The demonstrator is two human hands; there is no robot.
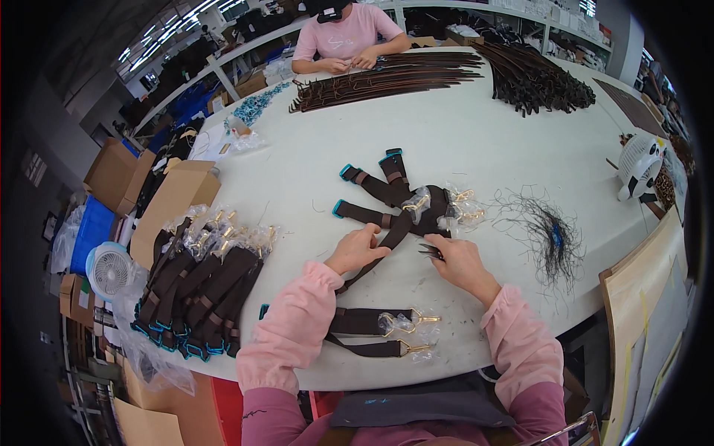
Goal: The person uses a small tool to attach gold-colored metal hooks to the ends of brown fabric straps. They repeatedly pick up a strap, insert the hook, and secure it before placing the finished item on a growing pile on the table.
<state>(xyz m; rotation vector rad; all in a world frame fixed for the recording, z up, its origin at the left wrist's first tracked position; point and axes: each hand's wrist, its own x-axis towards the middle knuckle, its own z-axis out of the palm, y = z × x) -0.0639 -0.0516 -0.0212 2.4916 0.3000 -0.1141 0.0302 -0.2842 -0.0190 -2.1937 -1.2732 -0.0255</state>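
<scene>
My left hand (355, 251) pinches a dark brown webbing strap (396, 235), which runs down past it toward my left forearm. In my right hand (459, 263) are small dark thread snips (430, 252), their blades pointing at the strap. Just beyond both hands lies a fanned stack of brown straps (381, 189) with turquoise buckles (349, 172) at their far ends. Gold hooks (466, 202) in clear plastic wrap sit at the stack's right side. Closer to me rest further straps (361, 321), also with plastic-wrapped gold hooks (422, 320).
A heap of buckled straps (201, 286) lies at the table's left edge. To the right are a tangle of dark thread (554, 236) and a white fan (639, 160). Across the table, a person in pink (349, 37) works beside long brown strips (394, 78). A cardboard box (175, 212) stands left.
</scene>
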